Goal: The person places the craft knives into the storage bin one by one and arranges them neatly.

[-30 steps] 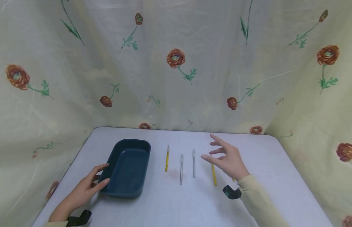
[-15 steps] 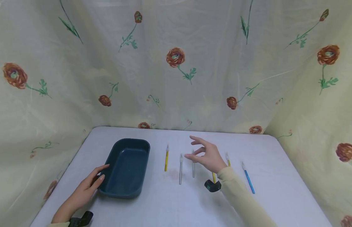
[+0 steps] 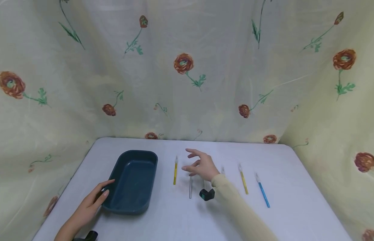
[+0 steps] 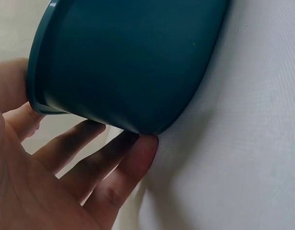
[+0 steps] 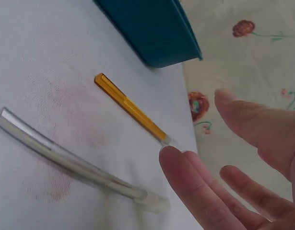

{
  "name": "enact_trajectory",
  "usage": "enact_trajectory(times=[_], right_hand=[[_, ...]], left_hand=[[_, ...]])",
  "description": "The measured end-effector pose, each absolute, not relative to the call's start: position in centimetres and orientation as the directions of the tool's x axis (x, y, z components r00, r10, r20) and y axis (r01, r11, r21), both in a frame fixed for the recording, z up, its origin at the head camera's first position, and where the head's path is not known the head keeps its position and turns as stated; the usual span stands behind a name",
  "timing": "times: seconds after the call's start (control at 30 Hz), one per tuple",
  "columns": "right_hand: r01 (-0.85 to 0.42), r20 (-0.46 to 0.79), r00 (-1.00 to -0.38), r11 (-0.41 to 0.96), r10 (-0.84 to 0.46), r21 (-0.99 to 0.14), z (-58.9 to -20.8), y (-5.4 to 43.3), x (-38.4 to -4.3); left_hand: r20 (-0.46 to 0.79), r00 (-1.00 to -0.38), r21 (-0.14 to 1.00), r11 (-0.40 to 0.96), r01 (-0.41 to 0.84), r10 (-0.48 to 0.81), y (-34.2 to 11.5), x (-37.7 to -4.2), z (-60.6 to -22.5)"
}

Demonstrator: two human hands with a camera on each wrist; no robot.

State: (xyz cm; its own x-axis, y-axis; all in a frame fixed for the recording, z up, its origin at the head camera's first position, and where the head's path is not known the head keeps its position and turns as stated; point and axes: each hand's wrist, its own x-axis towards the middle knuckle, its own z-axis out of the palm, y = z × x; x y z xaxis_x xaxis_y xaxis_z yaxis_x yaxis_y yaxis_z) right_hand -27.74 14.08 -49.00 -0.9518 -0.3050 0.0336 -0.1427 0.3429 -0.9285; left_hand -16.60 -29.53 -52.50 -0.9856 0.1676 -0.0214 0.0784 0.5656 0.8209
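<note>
My left hand (image 3: 86,205) holds the left side of a dark teal rectangular tray (image 3: 133,187). In the left wrist view its fingers (image 4: 109,179) press the tray's outer wall from below, and a digit passes behind the rim. My right hand (image 3: 203,167) hovers, palm down and holding nothing, over the slim pen-like craft knives with clear caps. Just left of its fingertips lies a yellow craft knife (image 3: 175,174). Beneath it are a silver craft knife (image 3: 190,189) and another silver one, mostly hidden. The right wrist view shows the gold-yellow handle (image 5: 133,110) and a silver handle (image 5: 65,160) close by.
Right of my right forearm lie a second yellow craft knife (image 3: 243,183) and a blue one (image 3: 263,194). A clear cap (image 3: 223,170) shows beside the sleeve. The white table (image 3: 295,214) ends at a flowered curtain (image 3: 217,110) behind and at the sides.
My right hand has moved left, from above the right-hand yellow knives to over the silver ones, uncovering the blue and yellow knives at right. The left hand stays on the tray.
</note>
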Motion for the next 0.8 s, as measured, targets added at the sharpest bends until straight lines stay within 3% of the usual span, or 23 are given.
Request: enact_trajectory(times=[0.37,0.63,0.8], right_hand=[[-0.124,-0.021,-0.954,0.456,-0.299,-0.881,-50.5,10.8,-30.3],[-0.216,0.041,-0.951,0.564,-0.306,-0.797,-51.6,9.1,-31.0],[-0.2,0.018,-0.959,0.632,-0.282,-0.749,-51.7,8.5,-31.4]], left_hand=[[-0.026,-0.988,0.831,0.553,0.063,0.152,-29.6,-16.9,-52.7],[-0.067,-0.988,0.837,0.547,0.021,0.14,-29.7,-16.8,-52.9],[-0.067,-0.987,0.845,0.535,0.021,0.145,-29.7,-16.9,-52.8]])
